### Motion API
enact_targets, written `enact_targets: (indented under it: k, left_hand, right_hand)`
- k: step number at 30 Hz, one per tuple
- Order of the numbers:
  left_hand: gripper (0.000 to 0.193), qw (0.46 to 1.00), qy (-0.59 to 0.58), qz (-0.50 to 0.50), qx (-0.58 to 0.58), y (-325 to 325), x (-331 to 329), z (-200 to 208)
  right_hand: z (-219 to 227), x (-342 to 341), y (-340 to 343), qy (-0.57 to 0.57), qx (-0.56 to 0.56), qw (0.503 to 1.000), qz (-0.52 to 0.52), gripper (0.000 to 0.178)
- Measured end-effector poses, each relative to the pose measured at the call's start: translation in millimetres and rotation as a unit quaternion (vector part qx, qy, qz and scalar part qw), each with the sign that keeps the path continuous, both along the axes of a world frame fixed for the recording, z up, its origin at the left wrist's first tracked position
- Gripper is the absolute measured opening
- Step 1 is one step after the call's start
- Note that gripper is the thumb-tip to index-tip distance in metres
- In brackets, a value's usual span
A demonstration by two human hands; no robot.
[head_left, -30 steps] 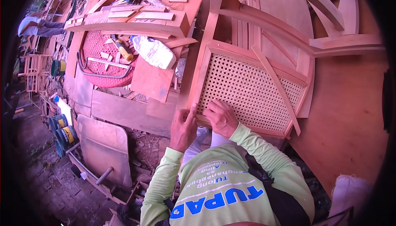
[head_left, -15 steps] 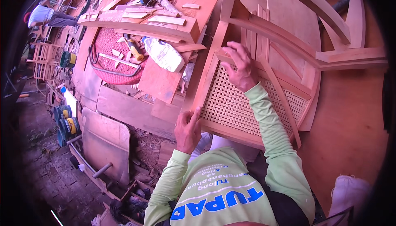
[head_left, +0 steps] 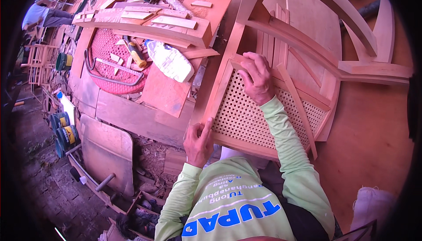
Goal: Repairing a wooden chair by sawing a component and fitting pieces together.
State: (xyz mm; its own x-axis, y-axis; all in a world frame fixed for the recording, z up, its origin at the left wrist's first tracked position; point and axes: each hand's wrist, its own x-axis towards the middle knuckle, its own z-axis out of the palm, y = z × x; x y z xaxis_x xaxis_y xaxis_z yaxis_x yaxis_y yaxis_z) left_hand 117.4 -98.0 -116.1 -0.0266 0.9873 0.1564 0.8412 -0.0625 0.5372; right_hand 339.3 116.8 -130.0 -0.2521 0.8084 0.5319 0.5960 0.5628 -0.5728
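A reddish plywood work surface (head_left: 369, 135) fills the right of the view; a dirt floor (head_left: 39, 175) strewn with offcut boards lies to the left; a wooden chair frame (head_left: 307, 56) with a woven cane seat panel (head_left: 246, 113) rests tilted on the surface, directly before the person; a red woven round mat (head_left: 110, 52) carries wood scraps and a yellow-handled tool (head_left: 137, 56); a white plastic bag (head_left: 169, 60) lies just beside it on a board; green-and-yellow cans (head_left: 66, 133) stand at the floor's left edge. The right hand (head_left: 257, 78) grasps the seat's upper rail, fingers curled over it; the left hand (head_left: 198, 142) presses the seat's lower corner, loosely closed, holding nothing.
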Motion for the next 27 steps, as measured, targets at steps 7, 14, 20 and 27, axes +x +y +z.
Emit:
enact_targets:
  k: [7, 14, 20, 27]
  left_hand:
    - [0.055, 1.000, -0.008, -0.002, -0.015, -3.2, -0.5, 1.6]
    - [0.056, 1.000, -0.007, -0.010, -0.013, -0.2, -0.4, -0.1]
    - [0.057, 1.000, -0.010, -0.014, -0.016, 1.8, -2.8, 4.2]
    - [0.056, 1.000, -0.011, -0.025, 0.006, 0.2, -5.0, -3.3]
  right_hand:
    - [-1.1, -2.0, -1.3, 0.005, -0.002, 1.000, -0.006, 0.027]
    - [-2.1, -2.0, -0.5, 0.009, -0.001, 1.000, -0.003, 0.029]
    - [-3.5, -0.7, 0.5, 0.013, 0.004, 1.000, -0.007, 0.028]
    - [-3.6, -0.4, 0.7, 0.011, 0.010, 1.000, -0.004, 0.029]
